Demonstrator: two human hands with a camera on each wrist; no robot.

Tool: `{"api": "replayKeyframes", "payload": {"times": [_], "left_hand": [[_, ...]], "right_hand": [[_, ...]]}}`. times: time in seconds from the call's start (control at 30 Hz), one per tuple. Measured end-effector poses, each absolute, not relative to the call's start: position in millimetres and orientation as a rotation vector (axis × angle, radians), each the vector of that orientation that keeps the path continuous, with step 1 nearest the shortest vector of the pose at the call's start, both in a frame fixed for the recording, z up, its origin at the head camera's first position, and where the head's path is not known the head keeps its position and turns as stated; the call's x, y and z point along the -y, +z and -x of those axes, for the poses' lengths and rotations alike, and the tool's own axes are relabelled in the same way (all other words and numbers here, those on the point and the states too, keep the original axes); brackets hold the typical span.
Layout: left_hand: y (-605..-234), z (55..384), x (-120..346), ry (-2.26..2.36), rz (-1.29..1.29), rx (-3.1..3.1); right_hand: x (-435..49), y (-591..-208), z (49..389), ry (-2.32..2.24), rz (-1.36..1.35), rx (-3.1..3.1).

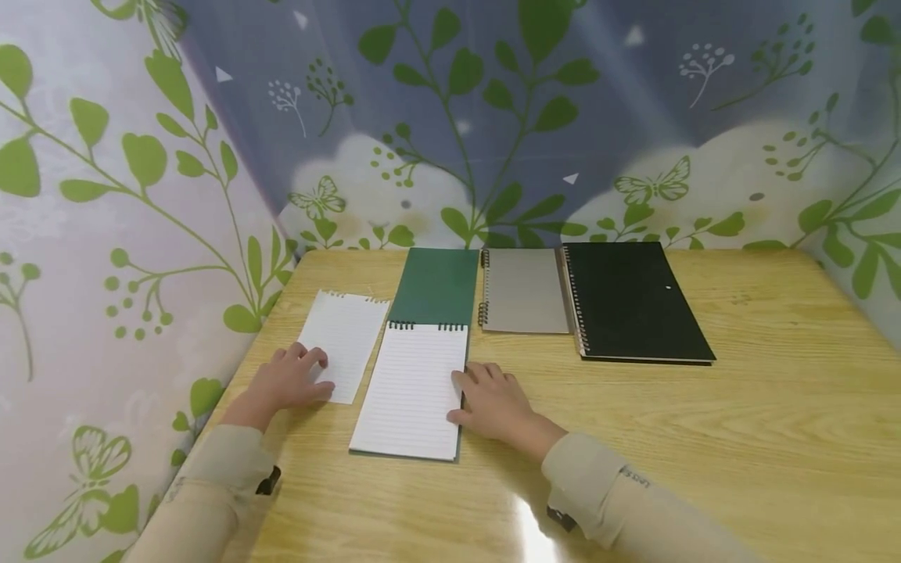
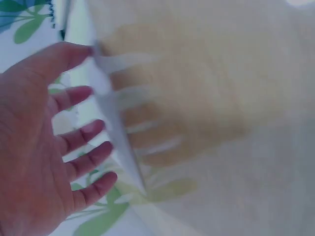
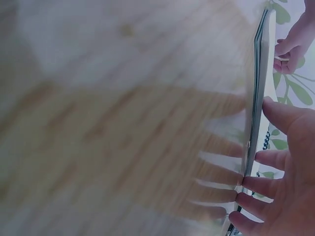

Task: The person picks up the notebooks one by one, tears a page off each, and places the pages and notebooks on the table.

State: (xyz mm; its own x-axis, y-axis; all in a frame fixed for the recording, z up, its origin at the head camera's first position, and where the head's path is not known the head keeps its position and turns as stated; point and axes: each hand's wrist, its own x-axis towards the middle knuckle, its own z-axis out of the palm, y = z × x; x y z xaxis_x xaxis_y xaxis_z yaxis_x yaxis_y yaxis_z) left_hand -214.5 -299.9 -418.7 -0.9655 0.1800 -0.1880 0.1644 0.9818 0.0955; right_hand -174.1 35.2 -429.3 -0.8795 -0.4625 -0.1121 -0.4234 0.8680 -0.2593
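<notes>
A loose lined sheet [image 1: 342, 336] with a torn, perforated top edge lies on the left of the table. Over its left side my left hand [image 1: 288, 381] rests lightly, thumb and fingers spread apart; in the left wrist view the fingertips [image 2: 101, 184] meet the sheet's edge. To its right lies a top-spiral notebook [image 1: 415, 391], its green cover [image 1: 436, 283] flipped back and a lined white page showing. My right hand [image 1: 498, 400] touches the notebook's right edge, with loosely extended fingers and the thumb [image 3: 280, 113] on the page.
Beyond my right hand lie a grey-covered spiral notebook [image 1: 528, 291] and a larger black spiral notebook [image 1: 637, 301], side by side. Patterned cloth [image 1: 464, 125] hangs behind and along the left of the wooden table [image 1: 760, 422].
</notes>
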Motion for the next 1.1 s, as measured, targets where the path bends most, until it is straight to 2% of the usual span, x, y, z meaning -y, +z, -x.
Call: {"api": "replayKeyframes", "payload": {"times": [0.2, 0.5, 0.93, 1.1], "left_hand": [[-408.7, 239.5, 270.1, 0.357, -0.231, -3.005], [-416.0, 289.0, 206.8, 0.891, 0.005, -2.821], [-422.2, 307.5, 192.4, 1.117, 0.322, -2.721], [-421.9, 309.5, 193.8, 1.182, 0.285, -2.683]], "right_hand": [[-37.8, -428.5, 176.5, -0.41, 0.674, -2.85], [-40.9, -424.9, 178.2, -0.366, 0.67, -2.799], [-36.8, -425.2, 176.3, -0.343, 0.704, -2.802], [-34.9, -427.6, 177.8, -0.341, 0.699, -2.808]]}}
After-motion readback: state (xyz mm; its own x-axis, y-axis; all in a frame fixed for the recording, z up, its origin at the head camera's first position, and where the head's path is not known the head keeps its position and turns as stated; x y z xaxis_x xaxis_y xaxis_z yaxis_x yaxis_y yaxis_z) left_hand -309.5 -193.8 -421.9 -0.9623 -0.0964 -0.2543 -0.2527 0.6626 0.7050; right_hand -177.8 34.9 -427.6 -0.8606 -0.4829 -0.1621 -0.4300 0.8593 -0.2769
